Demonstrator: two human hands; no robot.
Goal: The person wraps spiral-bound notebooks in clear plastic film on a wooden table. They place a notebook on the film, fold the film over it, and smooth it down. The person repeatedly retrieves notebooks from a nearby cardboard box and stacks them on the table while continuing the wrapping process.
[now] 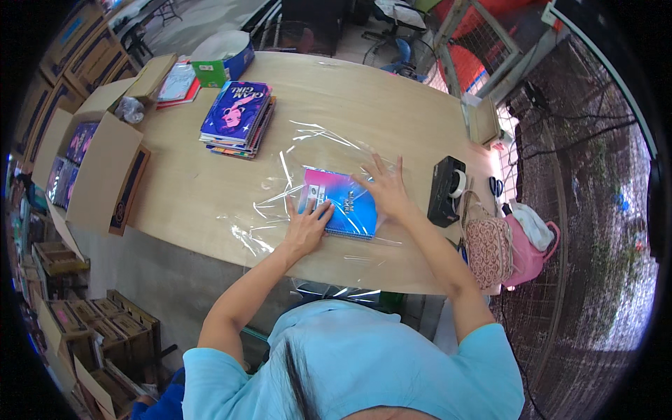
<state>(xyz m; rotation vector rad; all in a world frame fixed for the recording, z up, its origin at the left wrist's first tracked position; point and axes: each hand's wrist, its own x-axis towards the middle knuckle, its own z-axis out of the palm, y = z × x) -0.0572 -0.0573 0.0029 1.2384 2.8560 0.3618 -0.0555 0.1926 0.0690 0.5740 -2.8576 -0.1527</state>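
Note:
A spiral-bound notebook [353,215] with a pink-to-blue cover lies on the table near me, its binding toward my side. Clear plastic film [269,204] spreads around it, creased and shiny. My left hand [306,227] rests with fingers apart on the notebook's left part, beside a white label [316,192]. Over the upper right corner, my right hand [386,187] lies with its fingers spread on the film and cover. Neither hand grips anything. Whether the film passes over or under the whole notebook is hard to make out.
Farther left stands a stack of notebooks [238,115]. An open carton [94,171] with more notebooks sits at the left edge, near a blue-green box [224,59]. A black tape dispenser [446,190], scissors [495,186], a patterned pouch [488,245] and a pink bag [530,253] lie right.

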